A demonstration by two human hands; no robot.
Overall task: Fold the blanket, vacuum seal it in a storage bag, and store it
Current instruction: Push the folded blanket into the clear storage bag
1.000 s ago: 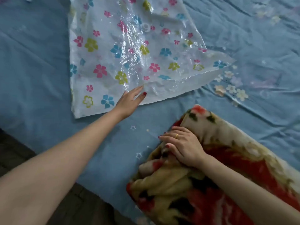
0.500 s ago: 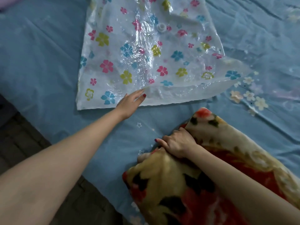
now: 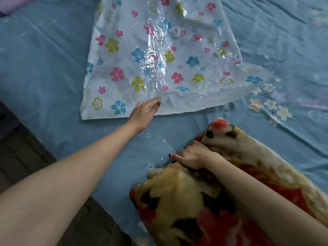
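Observation:
A clear plastic storage bag [image 3: 159, 64] printed with pink, blue and green flowers lies flat on the blue bed sheet [image 3: 44, 68], its round valve [image 3: 175, 31] near the top. My left hand [image 3: 144, 112] reaches out with straight fingers and touches the bag's near open edge. A folded fleece blanket [image 3: 195, 201] in cream, red and black lies at the lower right. My right hand [image 3: 191, 156] grips the blanket's front edge, fingers curled into the fabric.
The bed's left edge drops to a dark floor [image 3: 21, 157] at lower left. A purple item [image 3: 10, 6] sits at the top left corner. The sheet has a printed flower patch [image 3: 273, 103] right of the bag.
My right hand went from lying flat on the blanket to curling into its front edge. My left hand stays at the bag's opening while the view shifts.

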